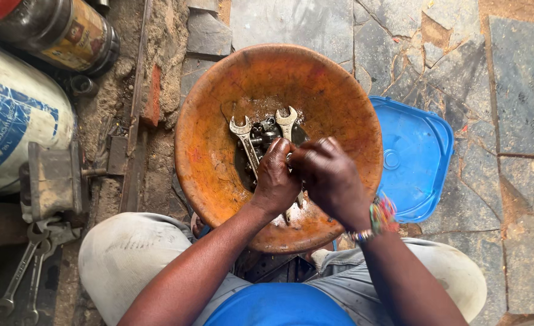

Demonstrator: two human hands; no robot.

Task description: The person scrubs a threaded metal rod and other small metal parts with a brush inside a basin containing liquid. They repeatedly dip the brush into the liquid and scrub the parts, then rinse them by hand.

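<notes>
Two spanners [266,134] are lying in the orange basin [206,151]'s oily middle while the left hand [277,175] and right hand [330,178] are closing together over a small hidden part.

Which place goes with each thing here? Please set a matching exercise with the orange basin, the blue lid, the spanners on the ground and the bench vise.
Things:
1. orange basin
2. blue lid
3. spanners on the ground
4. bench vise

Places:
A. flat on the stone paving, right of the basin
B. bottom left corner, below the vise
C. centre, under both hands, holding two open-ended wrenches
D. left edge, beside the white and blue drum

Pairs: 1-C, 2-A, 3-B, 4-D
</notes>
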